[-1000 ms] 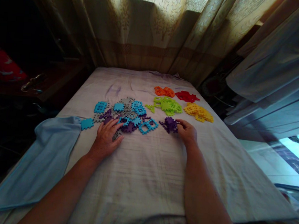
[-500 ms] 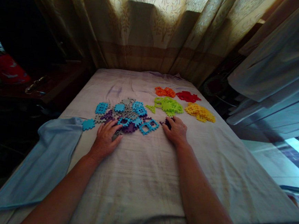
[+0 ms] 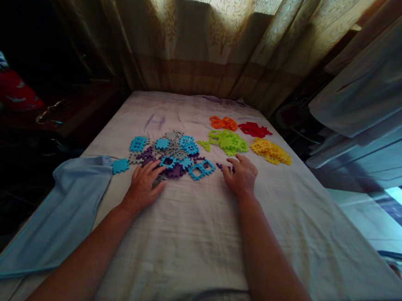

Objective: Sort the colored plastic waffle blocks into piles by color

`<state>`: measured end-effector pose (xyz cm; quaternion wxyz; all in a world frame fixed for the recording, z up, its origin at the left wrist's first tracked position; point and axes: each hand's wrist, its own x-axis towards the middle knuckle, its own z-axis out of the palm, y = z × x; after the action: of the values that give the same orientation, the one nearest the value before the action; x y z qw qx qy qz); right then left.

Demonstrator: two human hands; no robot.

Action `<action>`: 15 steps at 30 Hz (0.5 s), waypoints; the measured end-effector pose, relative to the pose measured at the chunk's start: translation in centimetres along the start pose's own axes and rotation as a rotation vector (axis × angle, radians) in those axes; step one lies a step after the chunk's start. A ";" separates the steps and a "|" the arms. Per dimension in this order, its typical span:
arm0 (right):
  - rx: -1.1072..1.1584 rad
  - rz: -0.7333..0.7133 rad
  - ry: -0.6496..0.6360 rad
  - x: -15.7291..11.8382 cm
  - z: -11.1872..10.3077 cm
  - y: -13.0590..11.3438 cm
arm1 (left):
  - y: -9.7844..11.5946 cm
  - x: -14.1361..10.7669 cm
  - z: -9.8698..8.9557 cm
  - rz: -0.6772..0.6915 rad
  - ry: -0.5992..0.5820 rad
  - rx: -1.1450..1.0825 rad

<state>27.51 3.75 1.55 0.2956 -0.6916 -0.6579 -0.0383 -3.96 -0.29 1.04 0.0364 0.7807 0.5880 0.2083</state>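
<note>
Two findings: your left hand (image 3: pixel 144 183), fingers spread, rests on the mixed pile (image 3: pixel 178 153) toward the table's (image 3: pixel 194 233) left edge; your right hand (image 3: pixel 241 174) half-curls over purple pieces (image 3: pixel 219 166), hold unclear. Likely step: grouping purple; next, pick more.

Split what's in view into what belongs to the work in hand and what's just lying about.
Seemingly in the work:
- mixed pile of blue, grey and purple pieces, at the left hand
- purple pieces at the right hand
- green pile, orange pile, red pile, yellow pile

Seemingly just lying about:
- light blue cloth
- red object, far left
</note>
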 end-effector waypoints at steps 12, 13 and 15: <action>0.105 -0.530 -0.221 -3.1 2.2 -10.1 | 0.4 0.2 0.2 -0.020 0.011 0.012; 0.099 -0.522 -0.228 -3.1 2.4 -10.2 | 0.4 0.3 0.2 -0.021 0.009 0.018; 0.093 -0.519 -0.231 -2.9 2.7 -10.3 | 0.5 0.4 0.3 -0.020 0.005 0.031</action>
<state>16.56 2.00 1.71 0.2305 -0.4854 -0.8434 -0.0032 -3.29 -0.08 1.06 0.0252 0.7749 0.5989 0.2007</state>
